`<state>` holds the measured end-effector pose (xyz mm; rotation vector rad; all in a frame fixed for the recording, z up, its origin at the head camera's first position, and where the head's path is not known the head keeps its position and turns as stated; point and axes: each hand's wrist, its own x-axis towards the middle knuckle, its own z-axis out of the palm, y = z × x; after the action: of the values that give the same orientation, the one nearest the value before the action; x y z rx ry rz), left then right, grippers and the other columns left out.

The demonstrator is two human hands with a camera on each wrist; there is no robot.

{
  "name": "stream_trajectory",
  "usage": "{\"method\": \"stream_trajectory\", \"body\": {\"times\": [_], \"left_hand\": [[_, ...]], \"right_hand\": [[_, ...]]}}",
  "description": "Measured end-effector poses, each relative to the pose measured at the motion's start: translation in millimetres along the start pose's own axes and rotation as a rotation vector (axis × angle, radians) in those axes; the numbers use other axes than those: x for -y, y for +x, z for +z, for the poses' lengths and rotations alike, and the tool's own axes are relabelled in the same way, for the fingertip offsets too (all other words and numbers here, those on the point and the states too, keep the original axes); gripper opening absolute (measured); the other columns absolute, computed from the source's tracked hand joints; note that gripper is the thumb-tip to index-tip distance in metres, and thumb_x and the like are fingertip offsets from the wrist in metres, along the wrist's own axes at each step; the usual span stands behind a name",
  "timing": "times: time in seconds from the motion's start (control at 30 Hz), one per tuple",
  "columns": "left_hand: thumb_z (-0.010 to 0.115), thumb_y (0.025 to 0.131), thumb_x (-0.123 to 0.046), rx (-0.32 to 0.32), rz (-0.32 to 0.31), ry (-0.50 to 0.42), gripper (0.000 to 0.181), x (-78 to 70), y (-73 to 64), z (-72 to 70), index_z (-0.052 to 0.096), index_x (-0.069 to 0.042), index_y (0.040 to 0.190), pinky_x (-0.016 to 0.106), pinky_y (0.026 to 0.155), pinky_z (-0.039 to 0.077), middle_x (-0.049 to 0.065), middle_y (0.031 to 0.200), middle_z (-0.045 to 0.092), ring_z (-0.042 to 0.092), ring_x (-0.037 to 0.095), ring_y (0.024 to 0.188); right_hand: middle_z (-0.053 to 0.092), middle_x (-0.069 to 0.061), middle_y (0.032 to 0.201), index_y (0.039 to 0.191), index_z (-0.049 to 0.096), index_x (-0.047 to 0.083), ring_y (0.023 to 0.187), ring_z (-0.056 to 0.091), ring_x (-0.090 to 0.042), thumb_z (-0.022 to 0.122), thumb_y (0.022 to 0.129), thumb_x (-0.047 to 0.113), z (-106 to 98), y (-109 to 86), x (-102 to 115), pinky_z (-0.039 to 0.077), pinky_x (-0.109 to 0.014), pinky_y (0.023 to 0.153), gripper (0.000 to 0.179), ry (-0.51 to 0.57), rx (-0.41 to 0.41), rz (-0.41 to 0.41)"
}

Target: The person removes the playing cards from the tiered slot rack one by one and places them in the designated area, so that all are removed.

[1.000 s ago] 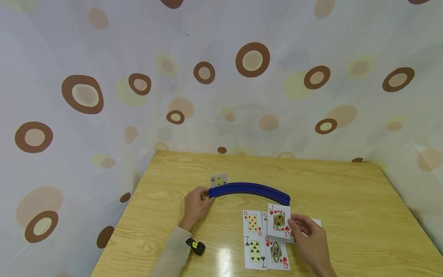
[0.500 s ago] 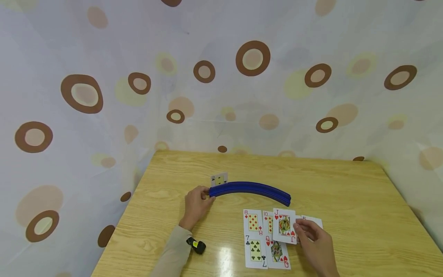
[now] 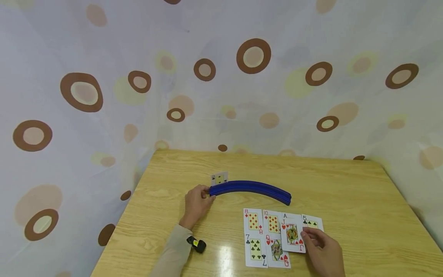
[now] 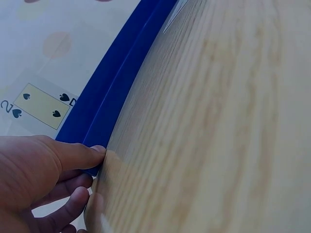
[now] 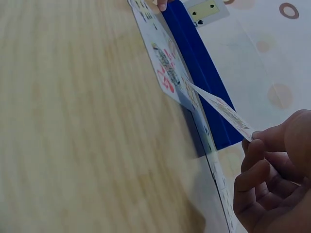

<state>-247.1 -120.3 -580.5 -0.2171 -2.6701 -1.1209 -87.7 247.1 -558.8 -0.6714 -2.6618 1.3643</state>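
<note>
My left hand (image 3: 196, 206) pinches the left end of a curved blue card holder (image 3: 250, 187) between thumb and fingers. A two of spades (image 4: 41, 104) stands upright in the holder near that end. On the right, my right hand (image 3: 325, 250) pinches the right edge of a jack of hearts (image 3: 292, 234). In the right wrist view the jack (image 5: 226, 111) is tilted, its gripped edge raised above the other cards. The jack overlaps an ace (image 3: 290, 216) and part of the queen of hearts (image 3: 277, 250); a five of clubs (image 3: 311, 221) is partly behind my fingers.
Left of the jack lie an eight of diamonds (image 3: 253, 221), a ten of diamonds (image 3: 272, 223) and a seven of clubs (image 3: 255, 250), face up on the wooden table (image 3: 367, 207). A black strap (image 3: 197, 244) is on the left wrist. Patterned cloth (image 3: 221, 92) hangs behind.
My right hand has moved the jack of hearts right and nearer to me, uncovering the ten of diamonds and the ace's corner. My left hand keeps its hold on the card holder.
</note>
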Motion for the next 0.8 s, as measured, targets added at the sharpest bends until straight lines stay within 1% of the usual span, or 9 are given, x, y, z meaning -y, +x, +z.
{"method": "stream_trajectory", "body": {"times": [0.17,0.3,0.5,0.63,0.8], "left_hand": [[0.090,0.090,-0.014,-0.011,0.016,0.006,0.022,-0.4,0.2,1.3,0.082,-0.004,0.107,0.035,0.080,0.046,0.007,0.094,0.082,0.062,0.012,0.076],[0.090,0.090,-0.014,-0.008,0.011,0.008,0.021,-1.5,-1.1,1.5,0.082,-0.004,0.107,0.035,0.081,0.047,0.007,0.094,0.082,0.062,0.011,0.076],[0.090,0.090,-0.014,0.004,0.013,0.005,0.021,-1.2,-1.5,1.7,0.082,-0.004,0.107,0.036,0.082,0.044,0.006,0.089,0.080,0.059,0.011,0.074],[0.089,0.091,-0.014,0.005,0.008,0.005,0.021,0.5,-0.8,1.5,0.082,-0.003,0.108,0.036,0.081,0.046,0.007,0.092,0.081,0.061,0.012,0.076],[0.089,0.091,-0.015,0.002,0.013,0.012,0.022,2.2,0.8,1.3,0.082,-0.004,0.109,0.037,0.081,0.049,0.008,0.094,0.081,0.064,0.013,0.077]], "right_hand": [[0.081,-0.015,0.113,0.131,0.075,0.001,0.081,0.067,-0.006,0.073,0.105,0.021,-3.4,0.1,-4.8,0.052,-0.021,0.069,0.033,-0.014,0.029,0.054],[0.082,-0.013,0.112,0.132,0.075,0.001,0.083,0.068,-0.007,0.072,0.105,0.021,-9.6,-0.6,-8.3,0.052,-0.020,0.070,0.035,-0.037,0.048,0.079],[0.082,-0.014,0.107,0.131,0.074,-0.002,0.079,0.068,-0.008,0.073,0.104,0.018,-17.4,-3.2,-12.5,0.052,-0.022,0.065,0.034,-0.060,0.057,0.081],[0.082,-0.011,0.102,0.131,0.074,-0.003,0.076,0.067,-0.010,0.073,0.104,0.018,-18.9,-5.3,-14.2,0.052,-0.024,0.062,0.035,-0.070,0.080,0.075],[0.082,-0.008,0.100,0.130,0.074,-0.003,0.073,0.065,-0.008,0.073,0.104,0.019,-17.6,-6.9,-16.9,0.050,-0.023,0.063,0.035,-0.090,0.098,0.052]]}}
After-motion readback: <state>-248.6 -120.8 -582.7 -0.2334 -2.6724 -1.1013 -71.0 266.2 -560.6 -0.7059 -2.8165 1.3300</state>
